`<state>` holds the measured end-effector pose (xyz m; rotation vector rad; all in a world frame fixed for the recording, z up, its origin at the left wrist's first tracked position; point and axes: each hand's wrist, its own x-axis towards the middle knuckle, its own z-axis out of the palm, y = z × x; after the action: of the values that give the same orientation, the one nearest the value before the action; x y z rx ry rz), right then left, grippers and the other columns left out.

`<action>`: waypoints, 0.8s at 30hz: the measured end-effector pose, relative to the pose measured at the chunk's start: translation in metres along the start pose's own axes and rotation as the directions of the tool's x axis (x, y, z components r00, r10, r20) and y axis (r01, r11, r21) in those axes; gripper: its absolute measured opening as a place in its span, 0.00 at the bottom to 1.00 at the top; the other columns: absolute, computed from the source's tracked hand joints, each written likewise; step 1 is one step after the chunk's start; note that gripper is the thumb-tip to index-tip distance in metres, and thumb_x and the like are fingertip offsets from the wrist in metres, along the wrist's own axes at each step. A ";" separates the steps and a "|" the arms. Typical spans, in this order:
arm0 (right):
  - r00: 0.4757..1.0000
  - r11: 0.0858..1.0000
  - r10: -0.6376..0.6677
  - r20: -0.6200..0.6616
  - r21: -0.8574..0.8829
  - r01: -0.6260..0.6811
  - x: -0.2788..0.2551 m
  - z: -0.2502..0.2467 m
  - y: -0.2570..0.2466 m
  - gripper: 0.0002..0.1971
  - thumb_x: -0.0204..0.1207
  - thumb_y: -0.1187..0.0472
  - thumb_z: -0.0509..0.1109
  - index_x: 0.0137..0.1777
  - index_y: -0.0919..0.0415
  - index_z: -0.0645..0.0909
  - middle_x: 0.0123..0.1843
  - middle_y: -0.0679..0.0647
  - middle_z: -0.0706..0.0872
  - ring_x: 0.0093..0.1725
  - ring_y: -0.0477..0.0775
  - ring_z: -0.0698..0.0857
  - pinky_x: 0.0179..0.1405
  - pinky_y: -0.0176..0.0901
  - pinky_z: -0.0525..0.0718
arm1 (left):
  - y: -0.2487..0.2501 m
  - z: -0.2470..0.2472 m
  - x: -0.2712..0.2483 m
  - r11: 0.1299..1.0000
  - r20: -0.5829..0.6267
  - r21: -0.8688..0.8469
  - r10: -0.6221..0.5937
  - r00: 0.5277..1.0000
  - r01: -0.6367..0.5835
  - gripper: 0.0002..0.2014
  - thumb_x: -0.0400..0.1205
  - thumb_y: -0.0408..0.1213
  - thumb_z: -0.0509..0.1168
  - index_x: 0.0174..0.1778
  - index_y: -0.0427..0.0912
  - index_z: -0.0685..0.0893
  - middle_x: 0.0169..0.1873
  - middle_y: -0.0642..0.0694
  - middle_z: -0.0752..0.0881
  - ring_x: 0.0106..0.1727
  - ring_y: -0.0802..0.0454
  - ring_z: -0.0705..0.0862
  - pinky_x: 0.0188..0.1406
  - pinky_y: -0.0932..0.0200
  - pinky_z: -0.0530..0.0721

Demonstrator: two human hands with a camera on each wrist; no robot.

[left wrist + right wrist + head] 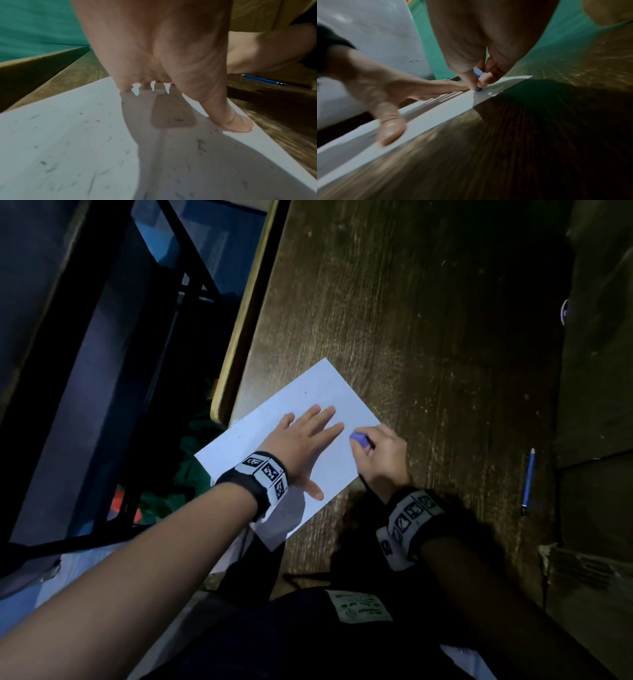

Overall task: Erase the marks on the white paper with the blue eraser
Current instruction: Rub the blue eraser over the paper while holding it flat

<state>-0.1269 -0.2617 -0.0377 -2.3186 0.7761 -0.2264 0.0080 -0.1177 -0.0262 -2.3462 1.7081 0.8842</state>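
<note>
A: Where is the blue eraser [360, 439]?
B: Centre frame, pinched in the right hand [383, 455], its tip on the white paper [318, 392].
A: And the left hand [301, 444]?
B: Flat, fingers spread, pressing the sheet. A blue pencil [528, 481] lies at right on the wooden table [428, 337].

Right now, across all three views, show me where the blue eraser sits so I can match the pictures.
Head view: blue eraser right of centre, pinched by the right hand at the white paper's right edge.
Left wrist view: not in it; the palm hides that side.
Right wrist view: eraser upper centre, its tip on the paper under the fingers.
Shared landmark: the left hand lying flat on the paper, seen in all three.
</note>
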 end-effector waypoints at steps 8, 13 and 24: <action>0.885 0.946 -0.303 0.355 0.003 0.323 -0.040 -0.003 -0.029 0.02 0.72 0.70 0.75 0.44 0.67 0.87 0.40 0.60 0.86 0.38 0.59 0.85 0.46 0.33 0.78 | 0.002 -0.004 0.009 0.996 0.058 0.033 -0.088 0.994 0.087 0.77 0.56 0.76 0.78 0.89 0.51 0.34 0.88 0.50 0.31 0.89 0.47 0.33 0.86 0.34 0.48; 0.981 0.984 -0.160 0.113 -0.066 0.168 0.027 0.006 -0.006 0.08 0.78 0.66 0.70 0.54 0.66 0.87 0.47 0.60 0.85 0.46 0.58 0.85 0.52 0.50 0.84 | 0.003 -0.006 0.009 0.995 0.077 0.015 -0.095 0.993 0.094 0.79 0.56 0.74 0.79 0.89 0.51 0.33 0.88 0.51 0.30 0.89 0.48 0.33 0.87 0.35 0.46; 0.969 0.976 -0.208 0.134 -0.041 0.215 0.041 0.009 -0.014 0.07 0.79 0.65 0.70 0.52 0.64 0.87 0.46 0.57 0.85 0.46 0.54 0.84 0.50 0.44 0.81 | 0.005 -0.009 0.008 0.992 0.092 0.022 -0.129 0.987 0.127 0.82 0.55 0.76 0.79 0.88 0.43 0.28 0.88 0.50 0.28 0.89 0.50 0.32 0.87 0.38 0.43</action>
<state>-0.0841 -0.2725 -0.0377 -2.4420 0.4764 -0.1478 0.0092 -0.1302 -0.0216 -2.3346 1.5054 0.9382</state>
